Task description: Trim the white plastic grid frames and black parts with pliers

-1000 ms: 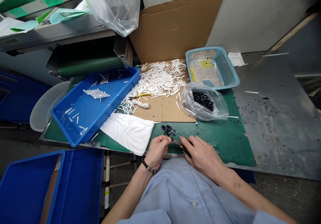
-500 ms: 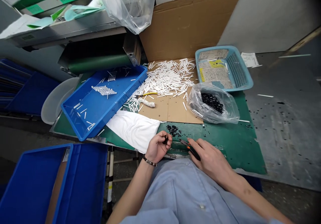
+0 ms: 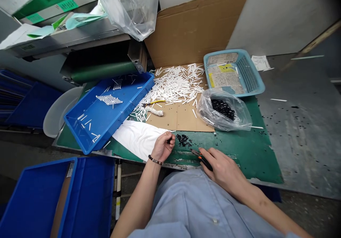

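Note:
My left hand (image 3: 162, 146) is closed around a small black piece (image 3: 169, 140), mostly hidden by the fingers. It hovers by the edge of a white cloth (image 3: 137, 138). Just to its right, a little heap of glossy black pieces (image 3: 183, 140) lies on the green mat (image 3: 239, 152). My right hand (image 3: 220, 165) grips a pair of cutting pliers (image 3: 204, 160) with dark handles and orange marks, jaws pointing left toward the heap. A clear plastic bag (image 3: 239, 120) behind the hands holds many more black pieces (image 3: 223, 109).
White sticks (image 3: 176, 85) cover the cardboard sheet (image 3: 181, 119). A yellow-handled tool (image 3: 157, 101) and a white wrapped object (image 3: 155, 111) lie in front. At left is a blue tray (image 3: 106, 138); at back right, a light-blue basket (image 3: 262, 88). Blue crates (image 3: 90, 195) stand lower left.
My left hand has moved left and slightly up, away from the pliers, still closed on the black piece. My right hand with the pliers has stayed nearly in place. The view has shifted slightly.

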